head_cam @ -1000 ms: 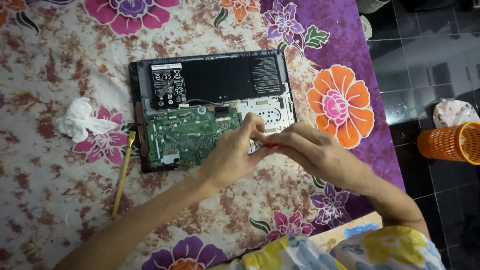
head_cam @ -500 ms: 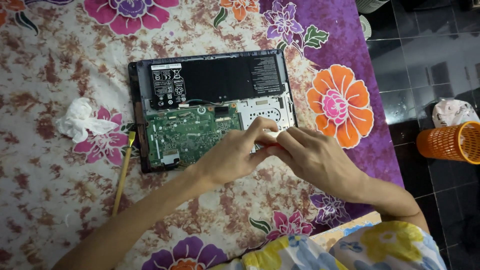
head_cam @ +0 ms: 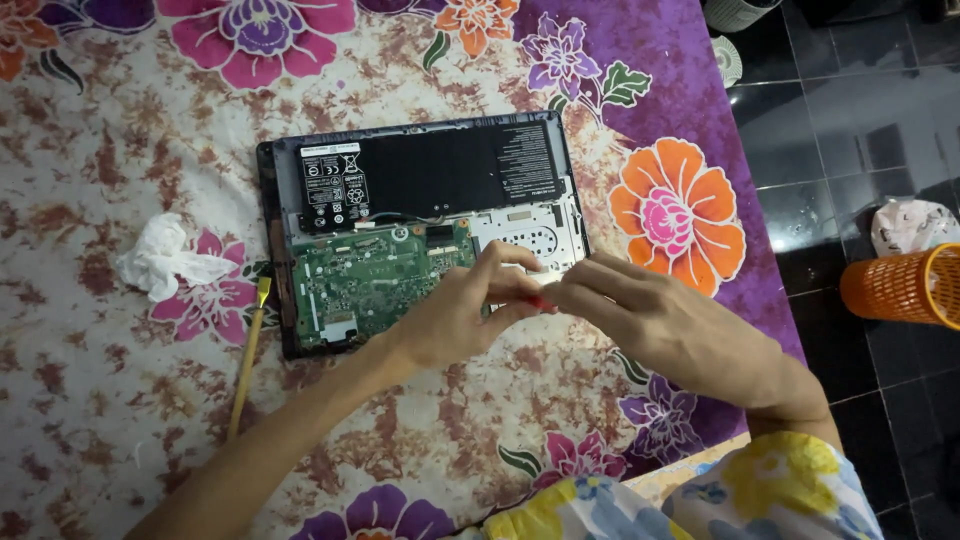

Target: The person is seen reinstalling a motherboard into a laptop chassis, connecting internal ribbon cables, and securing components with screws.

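From the head camera, both hands meet over the near right edge of the opened laptop point(head_cam: 420, 230). The left hand point(head_cam: 455, 315) has its grip closed, fingers pinched on a small red-tipped tool point(head_cam: 537, 300); the right hand point(head_cam: 650, 315) pinches the same tool from the other side, fingertips touching the left hand's. The laptop lies bottom-up with its cover off, showing a black battery point(head_cam: 430, 175) at the far side and a green circuit board point(head_cam: 375, 280) nearer. It rests on a flowered cloth point(head_cam: 150, 100) covering the surface. Both forearms reach in from the near edge, wrists angled inward. A crumpled white tissue point(head_cam: 165, 258) and a yellow-handled brush point(head_cam: 248, 360) lie left of the laptop.
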